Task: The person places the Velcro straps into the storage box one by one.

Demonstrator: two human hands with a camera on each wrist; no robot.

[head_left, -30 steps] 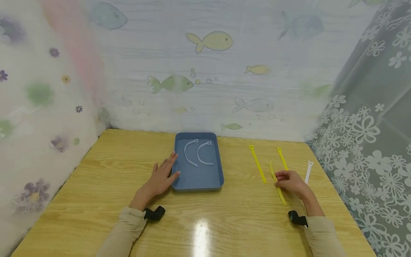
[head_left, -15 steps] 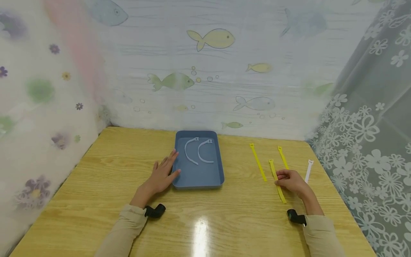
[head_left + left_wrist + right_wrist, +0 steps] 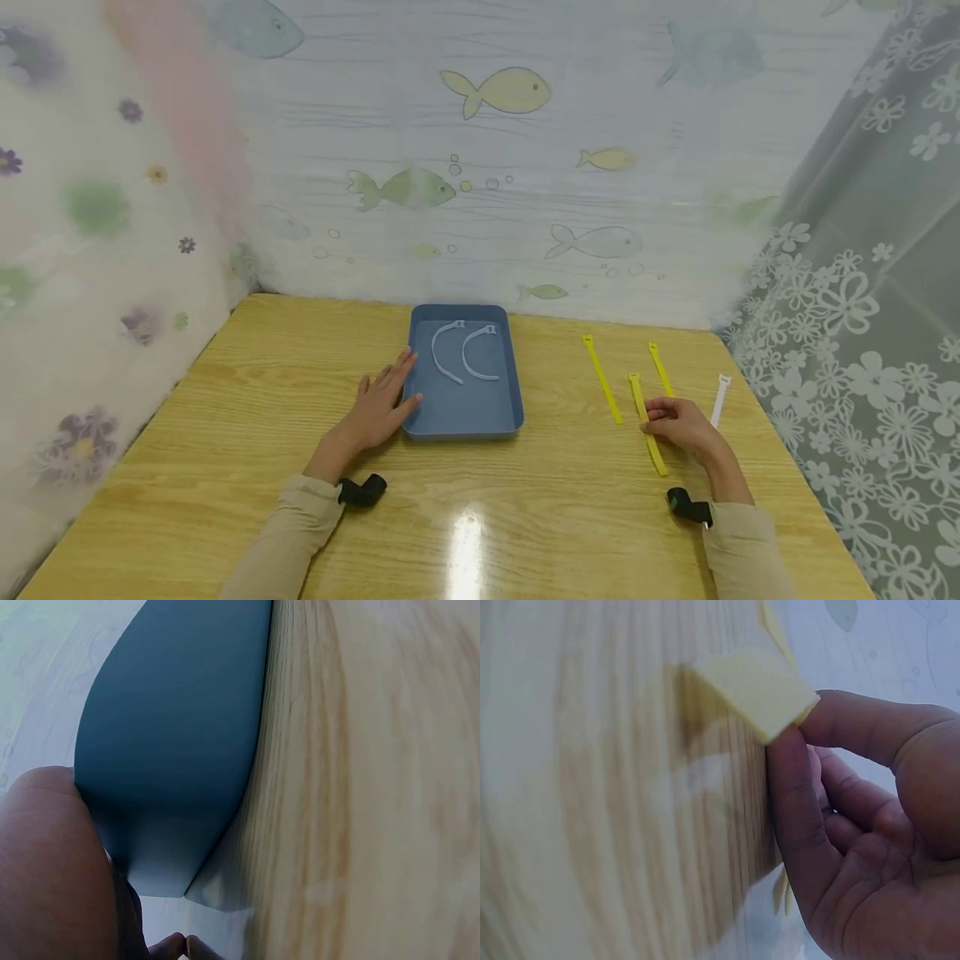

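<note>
A: Fingers [image 3: 791,787] of my right hand [image 3: 678,427] pinch the yellow strap [image 3: 647,423], lower right of frame, on the bench [image 3: 525,500].
B: Left?
A: My left hand [image 3: 378,408] lies flat, fingers spread, touching the blue tray [image 3: 465,412], frame centre.

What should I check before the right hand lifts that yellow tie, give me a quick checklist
1. Right hand on the middle yellow tie: ok, thumb and finger pinch it in the right wrist view.
2. Left hand steadying the blue tray: ok, straight fingers rest against its left wall.
3. Room in the tray: ok, only two white ties lie at its far end.
4. Neighbouring yellow ties apart from the pinched one: cannot tell for the one beside the knuckles.
5. Tie fully off the table: not ok.
</note>
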